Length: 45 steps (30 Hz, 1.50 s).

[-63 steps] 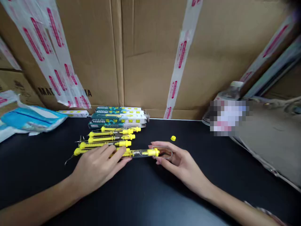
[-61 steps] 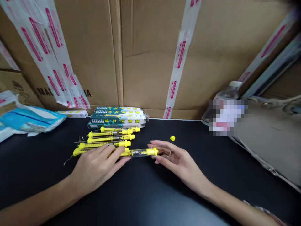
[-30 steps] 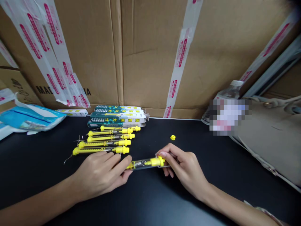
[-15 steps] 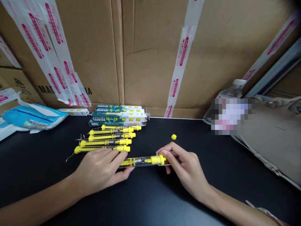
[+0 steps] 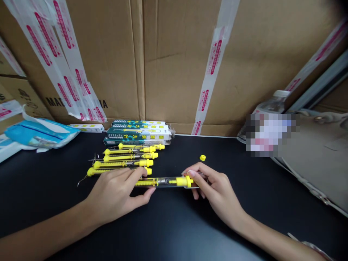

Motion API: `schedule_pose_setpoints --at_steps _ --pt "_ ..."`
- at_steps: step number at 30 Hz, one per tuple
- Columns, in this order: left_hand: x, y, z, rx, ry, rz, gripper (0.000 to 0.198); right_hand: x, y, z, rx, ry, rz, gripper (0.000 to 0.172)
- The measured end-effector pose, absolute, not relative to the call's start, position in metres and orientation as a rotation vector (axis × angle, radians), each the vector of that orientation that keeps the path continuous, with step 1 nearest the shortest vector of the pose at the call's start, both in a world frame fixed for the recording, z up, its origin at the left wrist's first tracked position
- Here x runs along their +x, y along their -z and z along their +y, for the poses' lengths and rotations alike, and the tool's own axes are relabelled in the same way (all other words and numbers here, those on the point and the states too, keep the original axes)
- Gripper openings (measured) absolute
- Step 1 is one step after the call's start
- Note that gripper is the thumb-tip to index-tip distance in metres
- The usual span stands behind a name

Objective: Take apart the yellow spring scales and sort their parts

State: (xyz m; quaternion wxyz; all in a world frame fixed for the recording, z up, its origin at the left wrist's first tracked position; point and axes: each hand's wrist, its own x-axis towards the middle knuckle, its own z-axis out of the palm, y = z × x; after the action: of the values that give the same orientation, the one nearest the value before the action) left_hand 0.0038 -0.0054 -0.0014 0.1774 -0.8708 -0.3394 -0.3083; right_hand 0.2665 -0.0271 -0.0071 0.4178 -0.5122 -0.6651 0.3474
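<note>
My right hand (image 5: pixel 216 190) pinches the yellow cap end and wire ring of a clear tubular spring scale (image 5: pixel 163 182), which lies level over the black tabletop (image 5: pixel 231 221). My left hand (image 5: pixel 115 195) grips the scale's other end, hiding its tip. The fingers of that hand also lie over the nearest of several yellow-and-clear spring scales (image 5: pixel 122 164) set side by side in a row. A small yellow cap (image 5: pixel 202 157) lies alone beyond my right hand.
Several printed scale boxes (image 5: pixel 138 134) are stacked behind the row against taped cardboard cartons (image 5: pixel 174 72). A blue plastic package (image 5: pixel 40 133) lies at the left. A plastic bottle (image 5: pixel 272 103), a pixelated item (image 5: pixel 269 132) and a beige bag (image 5: pixel 320 159) stand at the right.
The held scale has swung from tilted to level and sits slightly farther forward, nearer the row. Both hands have kept hold of it and shifted with it.
</note>
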Motion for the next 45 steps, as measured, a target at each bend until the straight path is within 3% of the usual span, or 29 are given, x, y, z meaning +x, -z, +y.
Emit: schedule_pose_setpoints --at_steps 9,17,23,31,36,45 --pt "0.030 -0.002 -0.013 -2.471 0.823 -0.816 0.014 0.264 0.009 -0.031 -1.200 -0.756 -1.809 0.029" --pt "0.067 0.006 -0.015 -2.514 0.750 -0.914 0.039 0.263 0.010 -0.030 -1.131 -0.704 -1.914 0.023" --pt "0.062 0.010 -0.014 -2.618 0.629 -0.942 0.034 0.263 0.014 -0.030 -1.094 -0.436 -2.048 0.019" --pt "0.062 0.010 -0.014 -2.639 0.451 -0.850 0.029 0.267 0.016 -0.033 -1.223 -0.069 -2.395 0.026" --pt "0.063 0.010 -0.014 -2.667 0.401 -0.833 0.028 0.265 0.018 -0.032 -1.291 -0.192 -2.389 0.039" --pt "0.064 0.008 -0.015 -2.648 0.400 -0.825 0.026 0.267 0.019 -0.032 -1.269 -0.434 -2.253 0.033"
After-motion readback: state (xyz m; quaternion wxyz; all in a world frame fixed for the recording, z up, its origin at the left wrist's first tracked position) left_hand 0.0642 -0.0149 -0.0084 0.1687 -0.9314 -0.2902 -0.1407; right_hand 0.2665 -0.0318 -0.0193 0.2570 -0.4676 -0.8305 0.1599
